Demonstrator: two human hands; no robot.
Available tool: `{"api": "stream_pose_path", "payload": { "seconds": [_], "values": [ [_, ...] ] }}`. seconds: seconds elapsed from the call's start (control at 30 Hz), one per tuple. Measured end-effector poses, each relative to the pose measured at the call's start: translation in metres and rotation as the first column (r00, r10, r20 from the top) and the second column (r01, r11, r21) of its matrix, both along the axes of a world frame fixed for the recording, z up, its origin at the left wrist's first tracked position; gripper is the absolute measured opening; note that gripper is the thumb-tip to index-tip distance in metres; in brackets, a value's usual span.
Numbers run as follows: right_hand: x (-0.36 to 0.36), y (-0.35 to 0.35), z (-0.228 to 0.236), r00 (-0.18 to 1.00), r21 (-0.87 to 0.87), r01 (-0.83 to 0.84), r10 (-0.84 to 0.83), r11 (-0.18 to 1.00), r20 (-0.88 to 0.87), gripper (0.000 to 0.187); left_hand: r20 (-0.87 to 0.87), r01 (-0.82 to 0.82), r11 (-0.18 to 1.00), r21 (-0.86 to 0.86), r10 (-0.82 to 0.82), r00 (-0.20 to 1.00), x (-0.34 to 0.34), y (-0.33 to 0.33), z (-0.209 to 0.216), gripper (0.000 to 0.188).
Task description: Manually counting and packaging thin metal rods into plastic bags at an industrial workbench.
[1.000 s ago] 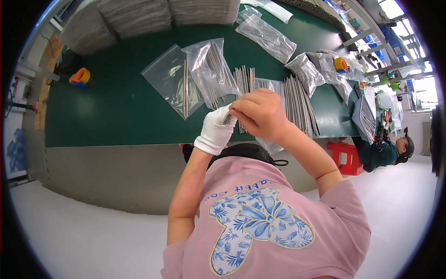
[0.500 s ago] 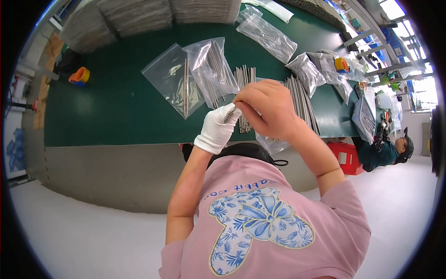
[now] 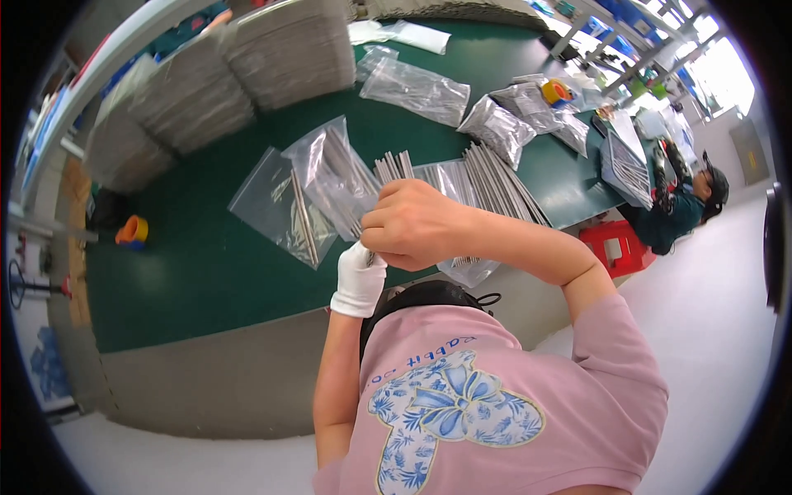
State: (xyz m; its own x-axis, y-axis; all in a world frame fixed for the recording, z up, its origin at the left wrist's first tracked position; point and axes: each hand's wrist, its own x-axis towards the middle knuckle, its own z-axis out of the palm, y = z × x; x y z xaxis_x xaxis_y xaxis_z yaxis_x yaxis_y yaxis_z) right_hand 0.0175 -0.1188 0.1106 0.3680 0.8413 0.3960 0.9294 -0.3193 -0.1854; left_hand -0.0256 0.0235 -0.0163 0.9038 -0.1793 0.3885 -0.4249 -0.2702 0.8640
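Note:
My left hand (image 3: 358, 285), in a white glove, is closed around small silvery metal pieces (image 3: 371, 260); only a little of them shows, and their exact kind is unclear. Bare and with bent fingers, my right hand (image 3: 417, 224) presses against the top of the left fist and hides what its fingertips hold. Just beyond both hands lies a clear bag of thin metal rods (image 3: 334, 169). Left of it, a flat clear bag (image 3: 260, 194) has a couple of rods (image 3: 304, 219) on or in it. Bare rods (image 3: 394, 167) stick out behind my right hand, and a longer row of rods (image 3: 499, 186) fans out to the right.
Filled plastic bags (image 3: 499, 128) and an orange tape roll (image 3: 557, 92) sit at the back right of the green table (image 3: 181, 272). Wrapped grey stacks (image 3: 285, 54) stand at the back left. Another tape roll (image 3: 132, 233) is far left. A person (image 3: 681, 198) works at the right beside a red stool (image 3: 619, 247).
The view has turned, so the table appears tilted. Both hands stay together; my right hand now covers more of the left hand's fingers and the metal pieces.

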Motion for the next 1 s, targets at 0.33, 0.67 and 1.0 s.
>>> {"api": "stream_pose_path", "payload": {
  "seconds": [0.33,0.67,1.0],
  "values": [
    [-0.012,-0.100,0.173,0.911,0.447,0.412,-0.372,0.794,-0.178,0.006,-0.269,0.042,0.979,-0.200,-0.096,0.958,0.010,-0.010,0.006,0.016],
    [0.062,-0.174,-0.004,0.651,0.214,0.657,-0.687,0.723,0.323,0.012,-0.317,-0.070,0.990,-0.120,0.028,0.948,0.011,-0.003,0.018,0.016],
    [-0.067,-0.249,-0.170,-0.029,0.158,0.987,-0.996,-0.042,-0.081,0.009,-0.357,-0.097,0.978,-0.183,0.026,0.934,-0.002,-0.002,0.022,0.026]
  ]
}}
